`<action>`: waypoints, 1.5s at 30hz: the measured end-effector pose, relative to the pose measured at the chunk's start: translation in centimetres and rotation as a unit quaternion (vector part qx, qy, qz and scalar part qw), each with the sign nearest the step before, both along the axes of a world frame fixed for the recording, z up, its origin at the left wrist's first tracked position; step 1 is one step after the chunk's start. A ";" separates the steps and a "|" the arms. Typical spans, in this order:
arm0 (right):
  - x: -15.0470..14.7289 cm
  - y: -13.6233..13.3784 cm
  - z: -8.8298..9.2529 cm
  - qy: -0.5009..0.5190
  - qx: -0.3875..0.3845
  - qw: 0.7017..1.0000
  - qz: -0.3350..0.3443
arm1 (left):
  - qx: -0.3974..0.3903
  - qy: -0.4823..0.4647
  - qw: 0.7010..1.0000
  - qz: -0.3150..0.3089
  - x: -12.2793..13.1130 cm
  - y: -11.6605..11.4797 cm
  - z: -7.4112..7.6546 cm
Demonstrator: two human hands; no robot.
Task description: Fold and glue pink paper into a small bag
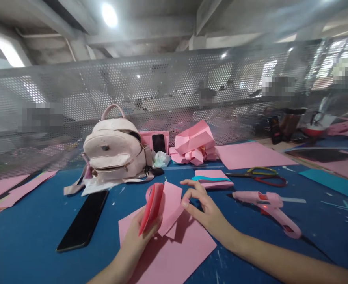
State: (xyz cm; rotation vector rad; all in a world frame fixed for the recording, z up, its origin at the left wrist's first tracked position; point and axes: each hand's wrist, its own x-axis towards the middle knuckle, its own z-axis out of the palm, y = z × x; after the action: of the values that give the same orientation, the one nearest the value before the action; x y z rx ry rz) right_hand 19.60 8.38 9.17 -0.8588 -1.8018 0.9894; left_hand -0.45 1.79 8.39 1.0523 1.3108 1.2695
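Observation:
My left hand [138, 232] is closed around a folded paper piece [152, 207] with a red outer panel and a pink curled strip behind it. A pink flap [171, 205] stands out from this piece to the right. My right hand [205, 211] is just right of the flap, with its fingers bent and apart. Its fingertips are close to the flap's right edge; whether they touch it I cannot tell. Beneath both hands lies a pink paper sheet [188, 252] on the blue table [38, 244].
A pink glue gun [268, 203] with a cord lies right, below scissors [259, 175] and a pink folded piece with a blue strip [212, 179]. Left is a black phone [83, 221]. Behind are a pale backpack [114, 150], crumpled pink paper [194, 144] and a perforated metal panel [174, 86].

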 end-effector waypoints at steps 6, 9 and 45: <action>0.3 0.3 0.5 -0.041 0.019 0.999 0.021 | -0.013 0.063 0.998 -0.028 -0.6 0.3 -0.3; 0.4 0.2 1.0 -0.051 0.021 0.998 0.023 | 0.049 0.070 0.990 -0.112 -0.7 0.5 -0.7; -0.3 1.2 0.5 0.058 -0.130 0.989 0.025 | 0.061 0.114 0.988 -0.085 -1.7 1.2 -0.7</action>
State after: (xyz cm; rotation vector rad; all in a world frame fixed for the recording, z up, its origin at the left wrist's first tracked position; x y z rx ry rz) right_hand 19.30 9.55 9.64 -0.8966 -1.6241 1.3003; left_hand -2.12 3.01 7.72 1.3991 1.2926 1.1380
